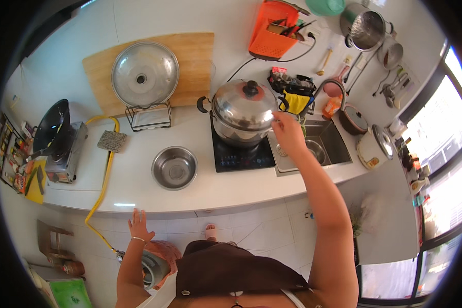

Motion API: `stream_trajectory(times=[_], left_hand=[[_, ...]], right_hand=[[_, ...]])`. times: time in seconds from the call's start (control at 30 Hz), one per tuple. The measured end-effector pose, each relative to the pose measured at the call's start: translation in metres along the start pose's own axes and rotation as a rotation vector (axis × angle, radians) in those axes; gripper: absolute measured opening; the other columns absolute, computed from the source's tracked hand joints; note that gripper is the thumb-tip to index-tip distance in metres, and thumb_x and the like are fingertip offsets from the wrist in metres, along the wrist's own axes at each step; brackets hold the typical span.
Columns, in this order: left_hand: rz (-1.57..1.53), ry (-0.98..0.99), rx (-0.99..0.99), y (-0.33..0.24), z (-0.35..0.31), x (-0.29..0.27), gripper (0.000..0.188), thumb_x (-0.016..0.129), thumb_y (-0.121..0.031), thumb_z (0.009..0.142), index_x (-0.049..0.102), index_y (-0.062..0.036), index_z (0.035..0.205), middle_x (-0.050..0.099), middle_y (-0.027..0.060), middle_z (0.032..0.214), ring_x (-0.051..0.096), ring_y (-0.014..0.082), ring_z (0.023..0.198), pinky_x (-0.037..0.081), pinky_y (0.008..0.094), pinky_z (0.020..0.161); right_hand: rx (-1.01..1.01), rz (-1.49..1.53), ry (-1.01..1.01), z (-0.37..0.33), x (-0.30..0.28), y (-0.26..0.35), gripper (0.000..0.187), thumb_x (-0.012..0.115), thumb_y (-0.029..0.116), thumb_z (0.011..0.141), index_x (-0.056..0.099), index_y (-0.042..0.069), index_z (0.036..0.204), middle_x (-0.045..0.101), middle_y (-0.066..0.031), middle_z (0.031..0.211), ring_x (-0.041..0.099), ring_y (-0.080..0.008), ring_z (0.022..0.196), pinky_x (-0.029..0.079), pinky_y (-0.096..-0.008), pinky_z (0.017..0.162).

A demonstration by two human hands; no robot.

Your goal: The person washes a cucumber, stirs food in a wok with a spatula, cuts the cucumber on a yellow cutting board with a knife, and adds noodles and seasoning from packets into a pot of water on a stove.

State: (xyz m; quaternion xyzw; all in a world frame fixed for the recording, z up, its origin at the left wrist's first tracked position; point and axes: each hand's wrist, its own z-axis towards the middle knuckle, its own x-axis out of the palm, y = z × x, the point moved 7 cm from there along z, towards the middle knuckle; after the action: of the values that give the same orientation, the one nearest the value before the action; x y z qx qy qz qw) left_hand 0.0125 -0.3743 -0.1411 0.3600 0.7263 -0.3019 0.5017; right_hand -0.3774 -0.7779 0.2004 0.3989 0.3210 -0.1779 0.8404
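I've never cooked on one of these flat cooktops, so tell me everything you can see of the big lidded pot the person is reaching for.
The steel pot is wide, round and shiny, seemingly stainless steel. A domed metal lid with a dark knob in its middle covers it, so its contents are hidden. A dark handle sticks out on its left side. It stands upright on a black cooktop on the white counter, beside the sink. The right hand touches its right rim, where a handle would be.
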Motion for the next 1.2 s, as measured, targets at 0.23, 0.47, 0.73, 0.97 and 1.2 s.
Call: stream_trajectory(times=[0.23,0.47,0.73,0.97,1.2], left_hand=[[-0.172,0.022,-0.178,-0.014,0.0,0.0,0.11,0.079,-0.029,0.061,0.018,-0.0098,0.15,0.006,0.023,0.156,0.012,0.0343,0.145,0.018,0.0571,0.111],[-0.486,-0.22,-0.416,-0.027,-0.011,0.039,0.088,0.075,-0.021,0.065,0.035,0.0002,0.141,0.014,0.0315,0.151,0.033,0.0472,0.132,0.036,0.0459,0.105],[-0.45,-0.313,-0.464,-0.102,-0.039,0.019,0.08,0.07,-0.021,0.069,0.037,0.0091,0.135,0.021,0.0396,0.144,0.028,0.0496,0.133,0.032,0.0454,0.108],[-0.366,-0.286,-0.467,-0.132,-0.023,0.029,0.08,0.07,-0.023,0.071,0.037,0.0096,0.135,0.024,0.0395,0.143,0.026,0.048,0.135,0.028,0.0443,0.111],[-0.344,-0.179,-0.413,-0.142,0.01,0.023,0.086,0.07,-0.026,0.07,0.031,0.012,0.137,0.022,0.0414,0.142,0.032,0.0488,0.132,0.032,0.0411,0.109]], right_hand=[[-0.114,-0.481,0.246,0.173,0.095,-0.04,0.037,0.061,0.028,0.084,0.059,0.009,0.116,0.059,-0.0188,0.112,0.06,-0.036,0.099,0.05,-0.0434,0.084],[-0.1,-0.575,0.496,0.213,0.123,-0.057,0.034,0.062,0.038,0.08,0.063,0.013,0.102,0.063,-0.0166,0.1,0.063,-0.0339,0.094,0.051,-0.0437,0.081],[-0.271,-0.23,0.245,0.238,0.011,-0.023,0.029,0.065,0.033,0.076,0.066,0.009,0.093,0.068,-0.0149,0.085,0.065,-0.0345,0.082,0.051,-0.0416,0.075],[0.007,-0.066,0.177,0.197,-0.145,-0.101,0.016,0.067,0.015,0.08,0.062,0.002,0.088,0.052,-0.0009,0.066,0.047,-0.0077,0.062,0.04,-0.0257,0.057],[0.155,-0.219,0.22,0.108,-0.176,-0.21,0.022,0.071,0.01,0.074,0.063,0.003,0.093,0.055,-0.0064,0.068,0.05,-0.0137,0.061,0.044,-0.0292,0.06]])
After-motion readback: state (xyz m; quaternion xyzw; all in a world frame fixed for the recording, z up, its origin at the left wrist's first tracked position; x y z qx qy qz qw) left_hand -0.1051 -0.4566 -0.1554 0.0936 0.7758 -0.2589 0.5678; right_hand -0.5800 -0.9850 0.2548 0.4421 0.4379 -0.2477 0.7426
